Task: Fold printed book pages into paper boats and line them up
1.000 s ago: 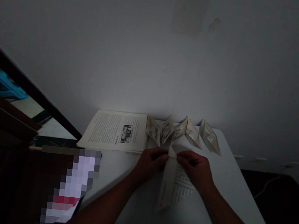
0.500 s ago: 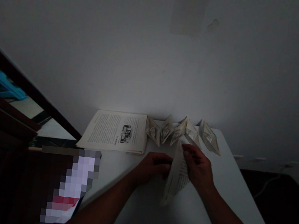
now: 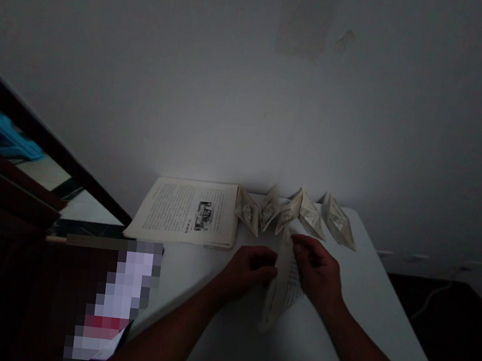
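A folded sheet of printed paper stands on edge above the white table, held between both hands. My left hand pinches its left side, thumb and fingers closed at the edge. On the other side, my right hand grips the upper right part near the top corner, its fingers bent together. Just beyond the hands is a row of several folded paper boats, made from similar printed pages. Some of the sheet's right side is covered by my right hand.
A stack of printed pages lies at the back left of the white table. A phone-like device with a blurred screen is at the left edge. Behind stands a grey wall; a white cable hangs at right.
Both hands keep hold of the folded paper. The sheet has tilted slightly, and my right hand's fingers have shifted a little left at its top.
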`<state>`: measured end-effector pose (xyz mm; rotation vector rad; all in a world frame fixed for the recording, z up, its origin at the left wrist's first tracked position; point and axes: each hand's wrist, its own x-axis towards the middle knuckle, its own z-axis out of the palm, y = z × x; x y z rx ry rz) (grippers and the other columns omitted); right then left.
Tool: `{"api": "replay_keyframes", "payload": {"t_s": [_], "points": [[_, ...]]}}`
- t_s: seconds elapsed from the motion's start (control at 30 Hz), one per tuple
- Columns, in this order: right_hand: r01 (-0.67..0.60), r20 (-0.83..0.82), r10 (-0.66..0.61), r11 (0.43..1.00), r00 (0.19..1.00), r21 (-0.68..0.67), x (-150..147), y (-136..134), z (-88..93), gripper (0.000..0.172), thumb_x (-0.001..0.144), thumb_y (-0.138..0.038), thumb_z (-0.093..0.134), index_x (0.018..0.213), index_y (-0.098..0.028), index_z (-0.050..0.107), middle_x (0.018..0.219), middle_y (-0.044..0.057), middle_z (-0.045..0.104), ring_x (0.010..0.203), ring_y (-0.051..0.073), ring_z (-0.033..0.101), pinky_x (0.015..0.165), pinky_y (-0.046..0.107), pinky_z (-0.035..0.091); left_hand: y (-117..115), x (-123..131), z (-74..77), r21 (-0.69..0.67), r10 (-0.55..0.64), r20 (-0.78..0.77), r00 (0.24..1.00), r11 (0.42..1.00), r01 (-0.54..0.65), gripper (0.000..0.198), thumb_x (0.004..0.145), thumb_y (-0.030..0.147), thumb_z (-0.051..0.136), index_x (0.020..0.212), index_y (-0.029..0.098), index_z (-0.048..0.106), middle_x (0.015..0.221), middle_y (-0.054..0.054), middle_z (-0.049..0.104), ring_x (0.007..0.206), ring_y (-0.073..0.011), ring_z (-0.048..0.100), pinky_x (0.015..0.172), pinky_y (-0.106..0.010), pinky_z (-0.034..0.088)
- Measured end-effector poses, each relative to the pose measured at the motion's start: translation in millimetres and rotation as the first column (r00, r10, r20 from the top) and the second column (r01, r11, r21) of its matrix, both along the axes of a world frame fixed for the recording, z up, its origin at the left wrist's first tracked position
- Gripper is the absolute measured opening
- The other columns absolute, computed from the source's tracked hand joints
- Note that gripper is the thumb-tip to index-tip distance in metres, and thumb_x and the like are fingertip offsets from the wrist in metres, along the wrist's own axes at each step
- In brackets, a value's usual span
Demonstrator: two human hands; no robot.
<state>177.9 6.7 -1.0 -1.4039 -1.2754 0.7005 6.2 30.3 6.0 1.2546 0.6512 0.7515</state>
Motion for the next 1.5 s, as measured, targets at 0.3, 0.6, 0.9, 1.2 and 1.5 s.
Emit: {"api": "replay_keyframes", "payload": {"t_s": [0.3,0.6,0.9,1.2,1.5], "points": [[-0.002,-0.120,-0.002,0.999,0.993,-0.035,-2.6,-0.6,5.3,0.027,0.078,-0.041,0.057,0.093,-0.018,0.063,0.073,0.002,0.066,0.059,0.014,0.058,0.052,0.023,0.047,-1.3,2.2,-6.9,-0.130,-0.037,0.116,0.993,0.990,0.052,0.031,0.076,0.039,0.061,0.086,0.009,0.065,0.066,-0.004,0.059,0.058,-0.0127,0.055,0.059,-0.026,0.044],[-0.002,-0.109,-0.005,0.998,0.994,-0.064,-3.1,0.0,7.2,0.027,0.078,-0.041,0.056,0.093,-0.019,0.063,0.066,0.001,0.063,0.056,0.015,0.057,0.049,0.023,0.046,-3.5,1.2,-3.4,-0.075,-0.054,0.085,0.995,0.995,0.060,0.031,0.071,0.034,0.068,0.089,0.010,0.065,0.070,-0.004,0.061,0.058,-0.0120,0.055,0.058,-0.025,0.045],[0.016,-0.121,-0.025,0.997,0.992,-0.079,-2.8,-0.5,6.3,0.025,0.077,-0.039,0.058,0.091,-0.019,0.063,0.063,-0.001,0.063,0.052,0.013,0.054,0.046,0.022,0.044,-2.0,0.7,-4.2,-0.085,-0.047,0.099,0.994,0.995,0.055,0.029,0.068,0.030,0.069,0.088,0.010,0.065,0.073,-0.005,0.062,0.058,-0.0119,0.056,0.056,-0.025,0.045],[0.009,0.001,-0.009,1.000,1.000,-0.003,-1.8,-0.3,3.3,0.023,0.079,-0.037,0.056,0.090,-0.019,0.065,0.072,0.002,0.066,0.060,0.015,0.058,0.054,0.024,0.047,-1.9,3.2,-1.6,0.038,0.080,-0.021,0.997,0.996,-0.079,0.031,0.062,0.005,0.055,0.091,0.011,0.061,0.080,-0.005,0.064,0.072,-0.0154,0.059,0.064,-0.025,0.046],[-0.003,0.005,0.003,1.000,1.000,-0.005,-1.8,0.1,1.5,0.024,0.080,-0.037,0.054,0.091,-0.019,0.064,0.072,0.002,0.066,0.060,0.015,0.058,0.054,0.024,0.046,-3.1,3.5,-5.9,0.268,0.163,-0.188,0.969,0.957,-0.109,0.039,0.065,0.002,0.046,0.101,0.013,0.057,0.090,-0.006,0.063,0.080,-0.0151,0.059,0.072,-0.026,0.046]]}}
